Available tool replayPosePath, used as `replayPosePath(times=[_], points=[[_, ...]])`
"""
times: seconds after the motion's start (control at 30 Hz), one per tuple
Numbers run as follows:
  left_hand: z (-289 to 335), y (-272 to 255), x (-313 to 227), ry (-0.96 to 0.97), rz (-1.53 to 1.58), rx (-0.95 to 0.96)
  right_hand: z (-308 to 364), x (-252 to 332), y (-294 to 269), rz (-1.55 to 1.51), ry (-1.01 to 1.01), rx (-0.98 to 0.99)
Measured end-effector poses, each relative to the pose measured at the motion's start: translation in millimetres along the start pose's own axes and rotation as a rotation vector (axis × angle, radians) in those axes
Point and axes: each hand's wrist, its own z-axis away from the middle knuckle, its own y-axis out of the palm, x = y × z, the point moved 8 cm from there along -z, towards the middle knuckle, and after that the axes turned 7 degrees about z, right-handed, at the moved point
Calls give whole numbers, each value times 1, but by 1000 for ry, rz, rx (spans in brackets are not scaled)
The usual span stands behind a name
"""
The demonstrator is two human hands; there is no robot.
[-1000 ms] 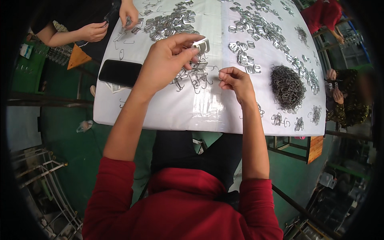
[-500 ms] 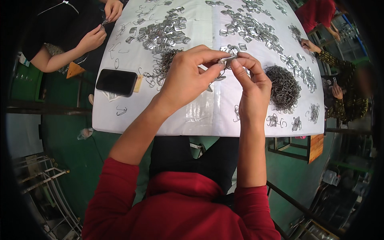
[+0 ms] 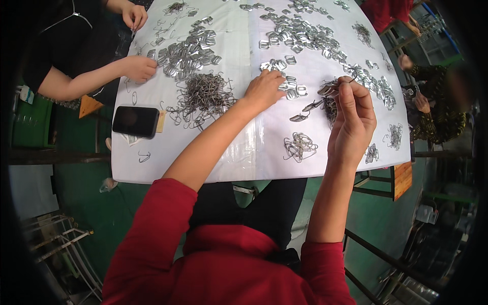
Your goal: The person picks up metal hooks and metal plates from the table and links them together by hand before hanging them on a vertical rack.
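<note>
Hands parted: left hand [image 3: 263,90] now reaching flat metal clips [image 3: 291,86] mid-tabletop [image 3: 244,147], fingers loose; right hand [image 3: 353,119] pinching assembled clip [image 3: 329,90] aloft.

One head-worn fisheye looks steeply down, close over the white table [image 3: 239,157].

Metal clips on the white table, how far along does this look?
Partly done, I'd judge. A small bundle of joined pieces already lies near the table edge. The right hand holds a clip up; the left hand reaches into loose buckles. A big wire pile remains.
</note>
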Motion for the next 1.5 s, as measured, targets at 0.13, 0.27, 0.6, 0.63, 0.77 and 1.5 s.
replayPosePath(times=[0.13,0.27,0.6,0.63,0.77,1.5], points=[[-13,12,-3,63,-93,106,2,-1,-9,15,-4,-13],[-22,-18,-1,-264,210,216,6,-18,-6,75,33,46],[-33,-117,-102,-164,582,416,17,-37,32,144,99,150],[-33,-123,-107,-157,536,415,16,-38,37,167,94,163],[-31,-149,-116,-121,343,362,17,-50,51,226,53,241],[1,-242,-113,-209,404,121,62,-178,51,1215,177,854]])
